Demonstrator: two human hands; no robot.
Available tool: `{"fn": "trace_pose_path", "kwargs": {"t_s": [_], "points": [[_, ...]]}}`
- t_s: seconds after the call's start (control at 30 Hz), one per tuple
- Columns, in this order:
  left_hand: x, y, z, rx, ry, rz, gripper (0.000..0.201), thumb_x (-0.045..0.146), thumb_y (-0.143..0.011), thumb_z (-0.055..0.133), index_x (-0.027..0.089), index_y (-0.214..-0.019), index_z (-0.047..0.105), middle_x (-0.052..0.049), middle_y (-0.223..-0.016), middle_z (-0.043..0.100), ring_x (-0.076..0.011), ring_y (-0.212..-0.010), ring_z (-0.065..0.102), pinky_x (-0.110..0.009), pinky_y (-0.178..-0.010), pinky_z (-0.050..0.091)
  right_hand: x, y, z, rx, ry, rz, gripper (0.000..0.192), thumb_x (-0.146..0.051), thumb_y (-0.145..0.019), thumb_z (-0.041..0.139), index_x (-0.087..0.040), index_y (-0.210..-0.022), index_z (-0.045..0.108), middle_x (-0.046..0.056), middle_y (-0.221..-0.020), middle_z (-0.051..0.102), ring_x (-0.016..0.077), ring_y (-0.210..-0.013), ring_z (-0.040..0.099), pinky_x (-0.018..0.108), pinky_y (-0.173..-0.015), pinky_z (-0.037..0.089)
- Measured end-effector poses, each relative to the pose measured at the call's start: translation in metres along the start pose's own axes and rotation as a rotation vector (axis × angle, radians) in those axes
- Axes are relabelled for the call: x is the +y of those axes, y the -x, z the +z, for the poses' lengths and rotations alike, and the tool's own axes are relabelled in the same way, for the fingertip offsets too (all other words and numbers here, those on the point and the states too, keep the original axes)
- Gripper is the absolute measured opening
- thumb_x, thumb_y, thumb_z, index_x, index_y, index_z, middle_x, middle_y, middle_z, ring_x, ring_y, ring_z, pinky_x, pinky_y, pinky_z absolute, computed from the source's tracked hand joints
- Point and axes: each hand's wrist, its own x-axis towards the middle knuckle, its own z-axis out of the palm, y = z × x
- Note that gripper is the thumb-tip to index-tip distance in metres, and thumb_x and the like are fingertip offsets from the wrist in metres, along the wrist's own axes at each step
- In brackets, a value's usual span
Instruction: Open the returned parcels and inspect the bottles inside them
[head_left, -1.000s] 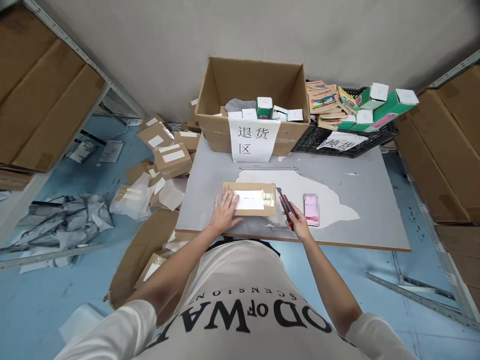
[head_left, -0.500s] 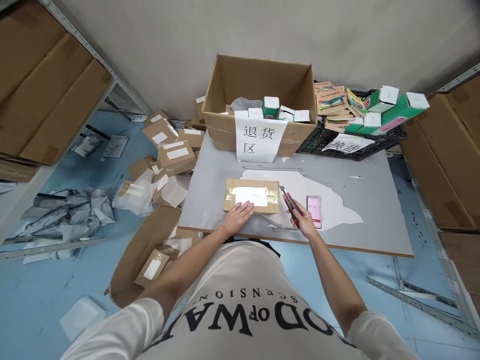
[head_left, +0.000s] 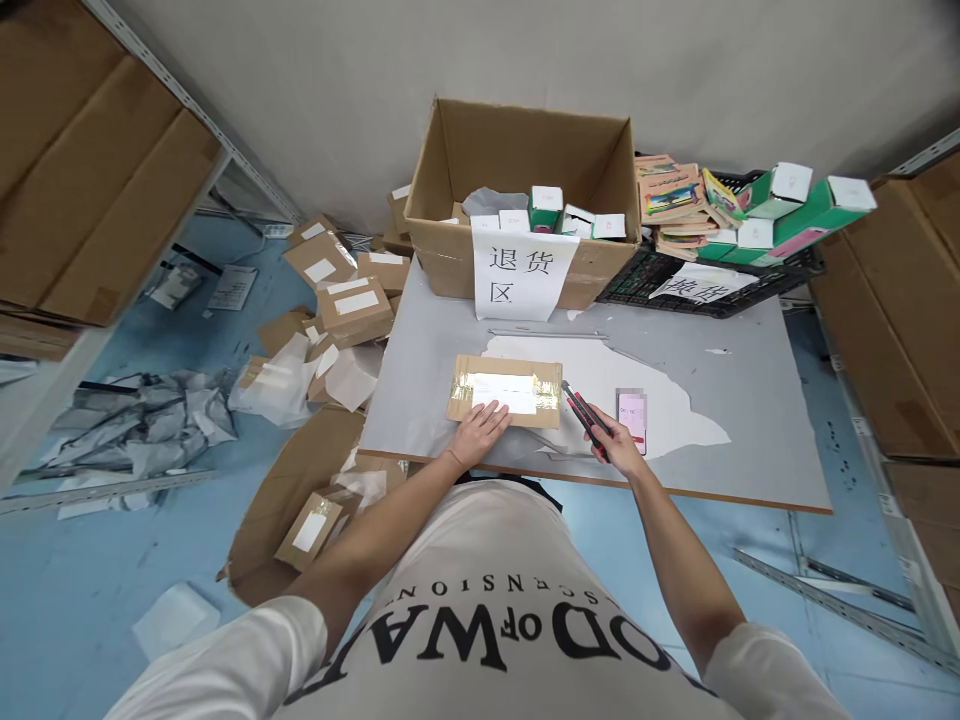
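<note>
A taped cardboard box (head_left: 463, 390) with a white label lies flat on the grey table. My left hand (head_left: 484, 432) rests on its front edge and label, fingers stretched out and lying flat. In my right hand (head_left: 616, 447) is a red and black utility knife (head_left: 587, 415), gripped by its handle. Its tip points away from me, close to the right end of the box. To the right of that hand, a phone (head_left: 631, 415) with a pink screen lies on the table.
Behind stands a large open carton (head_left: 442, 255) of small boxes, with a paper sign. A black crate (head_left: 637, 285) of booklets and green boxes is beside it. White torn sheeting (head_left: 675, 415) covers part of the table (head_left: 787, 440). Parcels (head_left: 352, 310) are heaped at left.
The knife has tilted a little, its tip dropping slightly towards the box's right end. My left hand stays on the box. The whole view has shifted slightly.
</note>
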Motion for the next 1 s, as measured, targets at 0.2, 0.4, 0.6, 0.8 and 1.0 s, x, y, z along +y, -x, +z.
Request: {"fn": "trace_pose_path", "kwargs": {"t_s": [0.2,0.4,0.6,0.8,1.0], "points": [[0.004,-0.002,0.001,-0.026,-0.011,-0.042,0.047,0.011,-0.094,0.030,0.021,-0.137,0.046,-0.009,-0.139,0.050,-0.0232,-0.136,0.037,-0.045,-0.112,0.029,0.012,0.022,-0.008,-0.035,0.055,0.026,0.079,-0.054,-0.079,0.061,-0.023,-0.146,0.033,-0.001,-0.069,0.059,0.0061,-0.036,0.040,0.021,-0.032,0.030],[0.004,-0.003,0.002,-0.030,0.001,-0.050,0.049,0.011,-0.093,0.029,0.021,-0.138,0.045,-0.009,-0.140,0.050,-0.0226,-0.136,0.036,-0.046,-0.112,0.029,0.027,0.046,-0.003,-0.039,0.046,0.056,0.080,-0.058,-0.078,0.060,-0.023,-0.145,0.033,-0.001,-0.068,0.059,0.0069,-0.036,0.040,0.022,-0.031,0.030],[0.005,-0.002,0.000,-0.023,-0.013,-0.037,0.050,0.009,-0.092,0.029,0.020,-0.139,0.044,-0.009,-0.139,0.050,-0.0224,-0.136,0.037,-0.046,-0.112,0.028,0.038,0.057,-0.001,-0.048,0.037,0.084,0.079,-0.057,-0.079,0.060,-0.023,-0.145,0.034,-0.002,-0.068,0.059,0.0066,-0.035,0.039,0.022,-0.031,0.028],[0.005,-0.004,0.001,-0.029,-0.022,-0.034,0.052,0.005,-0.091,0.030,0.019,-0.139,0.044,-0.009,-0.141,0.048,-0.0224,-0.138,0.034,-0.047,-0.114,0.025,0.037,0.064,-0.018,0.057,0.063,0.022,0.075,-0.054,-0.080,0.060,-0.022,-0.143,0.037,0.001,-0.074,0.062,0.0070,-0.037,0.041,0.023,-0.032,0.032],[0.008,0.004,-0.011,-0.004,0.079,-0.048,0.054,0.005,-0.089,0.030,0.011,-0.142,0.036,-0.015,-0.144,0.042,-0.0214,-0.140,0.028,-0.050,-0.114,0.026,0.008,0.029,-0.020,0.261,0.024,-0.155,0.080,-0.055,-0.080,0.058,-0.028,-0.146,0.024,0.004,-0.092,0.063,0.0111,-0.049,0.053,0.026,-0.040,0.043]]}}
